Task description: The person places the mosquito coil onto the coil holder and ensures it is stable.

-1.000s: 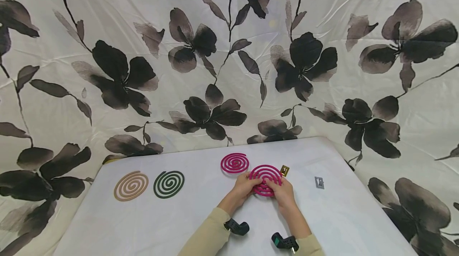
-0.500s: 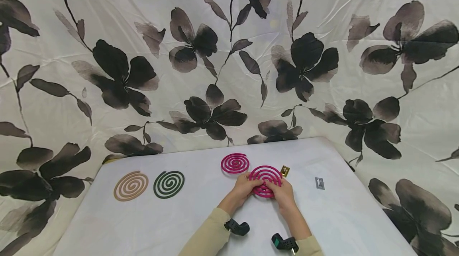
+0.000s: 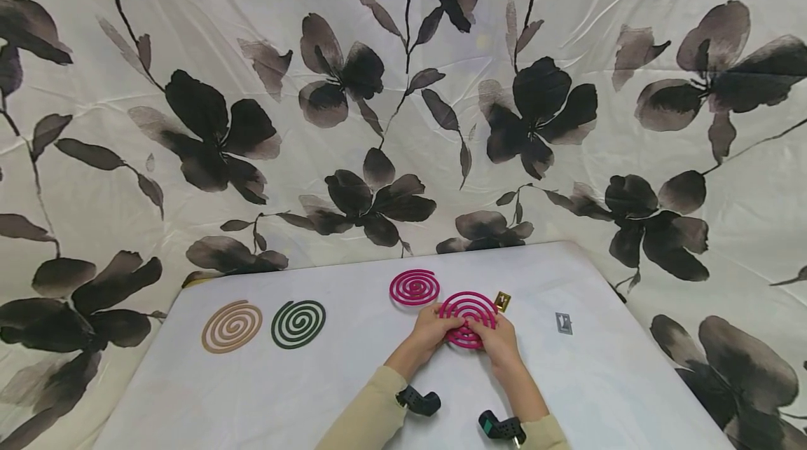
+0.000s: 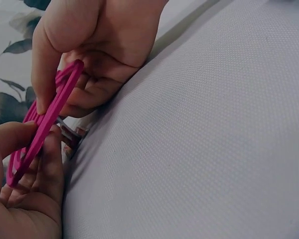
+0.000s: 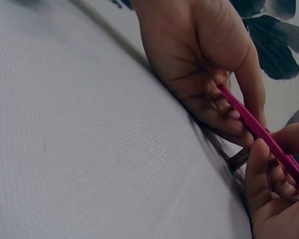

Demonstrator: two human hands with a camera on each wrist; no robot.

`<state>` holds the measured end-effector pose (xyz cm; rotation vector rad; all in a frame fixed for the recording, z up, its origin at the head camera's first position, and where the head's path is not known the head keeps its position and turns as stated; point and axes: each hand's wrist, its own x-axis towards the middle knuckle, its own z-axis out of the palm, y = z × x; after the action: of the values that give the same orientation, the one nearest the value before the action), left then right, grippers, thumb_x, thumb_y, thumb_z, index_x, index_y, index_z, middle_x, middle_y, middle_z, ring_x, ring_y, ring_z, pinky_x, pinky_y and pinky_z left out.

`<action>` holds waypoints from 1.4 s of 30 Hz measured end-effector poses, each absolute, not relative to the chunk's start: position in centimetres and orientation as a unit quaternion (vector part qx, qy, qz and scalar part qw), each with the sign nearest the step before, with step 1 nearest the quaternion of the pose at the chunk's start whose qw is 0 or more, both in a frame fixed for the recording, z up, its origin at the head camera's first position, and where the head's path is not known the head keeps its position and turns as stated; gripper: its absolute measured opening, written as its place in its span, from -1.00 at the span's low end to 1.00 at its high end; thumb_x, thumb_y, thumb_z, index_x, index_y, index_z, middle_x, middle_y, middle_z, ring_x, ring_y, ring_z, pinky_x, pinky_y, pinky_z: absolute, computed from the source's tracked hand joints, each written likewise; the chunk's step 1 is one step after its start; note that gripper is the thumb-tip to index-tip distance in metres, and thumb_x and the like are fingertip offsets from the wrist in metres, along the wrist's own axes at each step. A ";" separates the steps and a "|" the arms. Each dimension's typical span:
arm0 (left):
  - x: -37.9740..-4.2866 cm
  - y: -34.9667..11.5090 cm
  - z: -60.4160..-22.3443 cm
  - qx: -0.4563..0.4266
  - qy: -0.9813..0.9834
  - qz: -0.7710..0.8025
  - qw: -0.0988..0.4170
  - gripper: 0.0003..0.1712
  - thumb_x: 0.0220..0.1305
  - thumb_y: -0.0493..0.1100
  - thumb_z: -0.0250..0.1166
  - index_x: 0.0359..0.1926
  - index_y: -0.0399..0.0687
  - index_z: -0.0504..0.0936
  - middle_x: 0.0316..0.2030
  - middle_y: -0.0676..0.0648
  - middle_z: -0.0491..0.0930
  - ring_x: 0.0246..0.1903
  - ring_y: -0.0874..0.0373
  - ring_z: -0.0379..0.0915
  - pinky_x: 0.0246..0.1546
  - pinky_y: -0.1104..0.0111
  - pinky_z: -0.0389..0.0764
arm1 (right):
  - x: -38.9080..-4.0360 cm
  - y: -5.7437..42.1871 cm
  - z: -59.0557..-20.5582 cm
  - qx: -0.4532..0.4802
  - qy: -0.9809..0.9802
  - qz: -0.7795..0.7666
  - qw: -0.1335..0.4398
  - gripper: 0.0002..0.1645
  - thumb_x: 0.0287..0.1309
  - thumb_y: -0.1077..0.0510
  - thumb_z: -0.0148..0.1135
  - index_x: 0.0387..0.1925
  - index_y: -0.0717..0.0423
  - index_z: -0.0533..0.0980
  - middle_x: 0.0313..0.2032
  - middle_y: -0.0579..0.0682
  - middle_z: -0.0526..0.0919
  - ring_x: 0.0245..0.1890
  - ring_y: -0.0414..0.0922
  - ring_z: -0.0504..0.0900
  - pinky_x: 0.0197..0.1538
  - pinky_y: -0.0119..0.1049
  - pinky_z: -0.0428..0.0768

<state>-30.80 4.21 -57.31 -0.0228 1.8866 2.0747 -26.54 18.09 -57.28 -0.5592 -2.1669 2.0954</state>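
Note:
A pink mosquito coil (image 3: 468, 305) is held up above the table, tilted, its face toward the head camera. My left hand (image 3: 433, 326) pinches its left side between thumb and fingers. From the other side my right hand (image 3: 502, 342) grips it, the two thumbs nearly meeting at the middle. Seen edge-on in the left wrist view, the coil (image 4: 54, 112) has a small metal piece (image 4: 72, 137) close below it, partly hidden by fingers. That piece may be a coil stand; whether it touches the coil, I cannot tell.
A second pink coil (image 3: 414, 287) lies behind my left hand. Green (image 3: 299, 324) and tan (image 3: 232, 327) coils lie on the left of the white table (image 3: 208, 401). A gold stand (image 3: 502, 301) lies behind my right hand, a silver one (image 3: 564, 324) farther right. A floral curtain (image 3: 441, 176) hangs behind.

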 end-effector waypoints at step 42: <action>-30.5 4.4 -57.4 0.004 0.726 0.677 0.122 -0.52 0.07 -0.24 0.46 0.01 -0.33 0.56 -0.17 -0.08 0.66 -0.12 0.12 0.58 -0.07 0.30 0.60 | -26.4 18.2 -57.0 -0.174 -0.710 0.681 0.042 -0.31 0.18 0.16 0.34 0.22 0.45 0.32 0.14 0.34 0.48 0.11 0.08 0.46 0.14 -0.14 0.47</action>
<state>-30.49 4.36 -57.38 0.0118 2.1180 1.9763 -26.43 18.19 -56.99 -0.5336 -2.1722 2.0845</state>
